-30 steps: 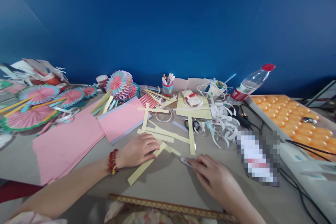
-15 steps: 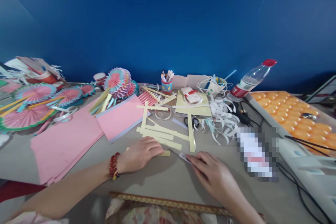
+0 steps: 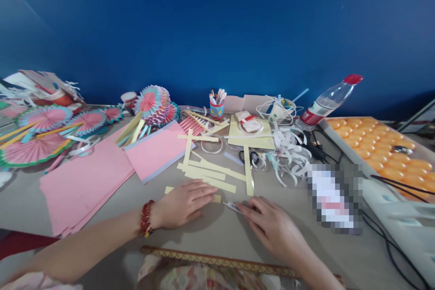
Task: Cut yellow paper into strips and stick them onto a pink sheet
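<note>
My left hand (image 3: 185, 204) lies flat, palm down, across a pale yellow paper strip (image 3: 216, 199); the strip's two ends show on either side and its middle is hidden. A red beaded bracelet (image 3: 146, 218) is on that wrist. In my right hand (image 3: 272, 224) is a slim white craft knife (image 3: 234, 207), held between thumb and fingers. Its thin tip points left and sits close by the strip's right end; whether they touch I cannot tell. Several more yellow strips (image 3: 210, 182) lie just beyond my left hand, some overlapping.
Pink paper sheets (image 3: 84, 181) and folded paper fans (image 3: 50, 120) cover the left. Further back stand a pen cup (image 3: 216, 109) and a tilted plastic bottle (image 3: 326, 104). Curled white strips (image 3: 288, 154), scissors (image 3: 253, 158), dark cables (image 3: 384, 240) and an orange bumpy pad (image 3: 374, 145) lie rightward.
The slanting strip under my left hand now lies level, and another strip has joined those beyond it. My right hand has brought the craft knife left, near the strip's end.
</note>
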`<state>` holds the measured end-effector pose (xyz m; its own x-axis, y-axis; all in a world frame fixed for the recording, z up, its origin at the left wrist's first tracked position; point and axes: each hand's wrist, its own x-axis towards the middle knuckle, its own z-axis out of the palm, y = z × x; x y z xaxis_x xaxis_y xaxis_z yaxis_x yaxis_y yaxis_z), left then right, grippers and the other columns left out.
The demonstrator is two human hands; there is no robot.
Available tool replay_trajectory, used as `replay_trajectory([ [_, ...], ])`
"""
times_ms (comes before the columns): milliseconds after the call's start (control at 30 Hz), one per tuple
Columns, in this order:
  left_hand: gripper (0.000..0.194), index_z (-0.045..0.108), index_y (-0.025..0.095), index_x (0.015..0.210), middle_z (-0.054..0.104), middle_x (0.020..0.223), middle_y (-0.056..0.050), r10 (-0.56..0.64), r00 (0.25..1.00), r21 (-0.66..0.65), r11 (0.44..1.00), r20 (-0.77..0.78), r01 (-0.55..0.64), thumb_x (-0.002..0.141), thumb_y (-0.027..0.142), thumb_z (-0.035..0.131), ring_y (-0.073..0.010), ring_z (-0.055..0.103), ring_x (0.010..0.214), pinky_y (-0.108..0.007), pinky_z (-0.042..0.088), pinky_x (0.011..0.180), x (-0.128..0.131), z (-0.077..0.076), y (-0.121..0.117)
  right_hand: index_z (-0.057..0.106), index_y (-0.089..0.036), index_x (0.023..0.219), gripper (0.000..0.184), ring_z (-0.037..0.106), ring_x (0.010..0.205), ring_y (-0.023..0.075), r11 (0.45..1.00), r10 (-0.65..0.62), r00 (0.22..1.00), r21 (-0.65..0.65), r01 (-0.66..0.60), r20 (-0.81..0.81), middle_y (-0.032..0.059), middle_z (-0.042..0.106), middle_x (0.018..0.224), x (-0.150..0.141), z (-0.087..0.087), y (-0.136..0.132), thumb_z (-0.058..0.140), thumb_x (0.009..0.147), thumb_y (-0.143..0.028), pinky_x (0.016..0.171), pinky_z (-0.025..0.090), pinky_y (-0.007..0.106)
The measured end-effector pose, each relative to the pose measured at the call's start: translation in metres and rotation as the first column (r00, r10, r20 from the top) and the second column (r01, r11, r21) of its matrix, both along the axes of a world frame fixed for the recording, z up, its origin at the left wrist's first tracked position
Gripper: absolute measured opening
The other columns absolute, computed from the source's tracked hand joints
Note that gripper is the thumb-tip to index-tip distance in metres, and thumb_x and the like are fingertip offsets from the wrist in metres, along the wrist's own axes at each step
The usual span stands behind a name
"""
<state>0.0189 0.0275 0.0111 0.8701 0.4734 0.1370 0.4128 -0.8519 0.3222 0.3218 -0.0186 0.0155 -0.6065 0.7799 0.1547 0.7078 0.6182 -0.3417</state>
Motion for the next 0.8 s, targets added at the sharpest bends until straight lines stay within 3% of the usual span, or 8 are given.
replay_trajectory([
  [100, 0.079, 0.022, 0.015, 0.156, 0.031, 0.158, -0.015, -0.077, 0.994, -0.010, 0.997, -0.079, 0.076, 0.096, 0.057, 0.050, -0.0279, 0.026, 0.147, -0.046, 0.019, 0.122, -0.002, -0.004, -0.003, 0.066, -0.021, 0.121, 0.036, 0.060, 0.080, 0.0182, 1.000, 0.010, 1.000, 0.009, -0.010, -0.001, 0.0076, 0.061, 0.087, 0.000, 0.001, -0.001, 0.039, 0.097, -0.016, 0.070, 0.050, 0.025],
  [167, 0.091, 0.012, 0.014, 0.158, 0.024, 0.161, -0.016, -0.091, 0.989, -0.025, 0.996, -0.115, 0.089, 0.092, 0.064, 0.050, -0.0279, 0.021, 0.149, -0.046, 0.015, 0.123, -0.003, -0.007, -0.004, 0.066, -0.021, 0.121, 0.035, 0.060, 0.079, 0.0179, 1.000, 0.019, 1.000, 0.011, -0.019, -0.003, 0.0071, 0.060, 0.086, 0.000, 0.001, -0.002, 0.039, 0.098, -0.017, 0.070, 0.050, 0.025],
  [433, 0.098, 0.008, 0.014, 0.158, 0.021, 0.161, -0.016, -0.101, 0.989, -0.024, 0.995, -0.110, 0.099, 0.090, 0.066, 0.053, -0.0295, 0.020, 0.149, -0.048, 0.015, 0.122, -0.003, -0.008, -0.004, 0.064, -0.021, 0.123, 0.038, 0.058, 0.078, 0.0174, 1.000, 0.030, 1.000, 0.002, -0.030, 0.010, 0.0068, 0.060, 0.085, 0.001, 0.000, -0.004, 0.038, 0.096, -0.014, 0.069, 0.050, 0.024],
  [800, 0.100, 0.001, 0.016, 0.159, 0.010, 0.163, -0.014, -0.110, 0.980, -0.093, 0.991, -0.168, 0.096, 0.089, 0.072, 0.047, -0.0295, 0.014, 0.151, -0.045, 0.004, 0.124, -0.003, -0.007, -0.003, 0.061, -0.016, 0.126, 0.039, 0.058, 0.080, 0.0184, 0.996, 0.080, 0.989, -0.047, -0.075, 0.123, 0.0084, 0.059, 0.089, -0.014, -0.006, -0.002, 0.039, 0.095, -0.010, 0.068, 0.049, 0.025],
])
